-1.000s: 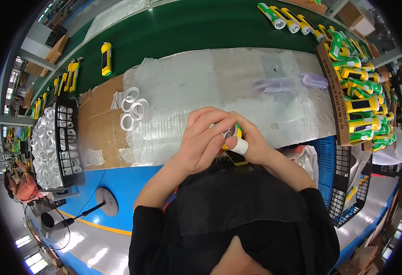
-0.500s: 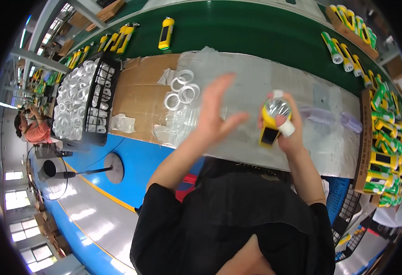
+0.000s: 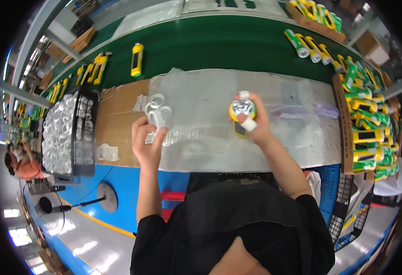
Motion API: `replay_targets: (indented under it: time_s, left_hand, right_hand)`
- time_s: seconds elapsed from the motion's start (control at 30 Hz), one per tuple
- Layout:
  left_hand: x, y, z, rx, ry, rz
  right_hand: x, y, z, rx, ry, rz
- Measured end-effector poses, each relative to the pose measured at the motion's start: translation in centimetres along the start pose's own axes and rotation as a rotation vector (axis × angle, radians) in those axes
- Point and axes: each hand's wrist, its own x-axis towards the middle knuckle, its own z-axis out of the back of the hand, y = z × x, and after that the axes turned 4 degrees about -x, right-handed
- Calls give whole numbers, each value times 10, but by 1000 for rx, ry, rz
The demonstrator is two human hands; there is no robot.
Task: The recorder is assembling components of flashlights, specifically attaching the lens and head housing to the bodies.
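My right hand (image 3: 260,123) is closed round a yellow flashlight (image 3: 240,129), its shiny reflector end tipped up toward me. White wraps cover the thumb and a fingertip of that hand. Over on the left, my left hand (image 3: 147,145) pinches a white ring (image 3: 156,120) between thumb and fingers. More white rings (image 3: 157,100) lie right beside it on the work surface, partly overlapping. The work surface is brown cardboard (image 3: 118,107) with grey plastic film (image 3: 201,123) over much of it.
A black basket (image 3: 83,133) heaped with white rings (image 3: 58,137) stands at the left. Beyond the cardboard runs a green conveyor belt (image 3: 187,41) with several flashlights (image 3: 137,59). At the right, a carton (image 3: 346,137) holds many yellow and green flashlights. Purple plastic (image 3: 292,112) lies near it.
My left hand has moved left and down onto the rings, going from spread fingers to a pinch on one. My right hand still holds the flashlight, now with its reflector facing me more. The view has shifted.
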Motion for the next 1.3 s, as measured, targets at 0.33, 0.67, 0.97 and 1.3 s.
replay_targets:
  time_s: [0.33,0.67,0.97,1.3]
  left_hand:
    - [53,-100,-86,-321,448,-361]
    - [64,-118,-90,-314,598,-329]
    - [51,-122,-130,-446,635,-220]
    - [52,-117,-139,-467,552,-261]
  right_hand:
    - [-3,0,9,82,145,16]
    - [18,49,49,-444,195,336]
    - [63,139,67,-1082,649,278]
    - [74,137,50,-1287,656,-242]
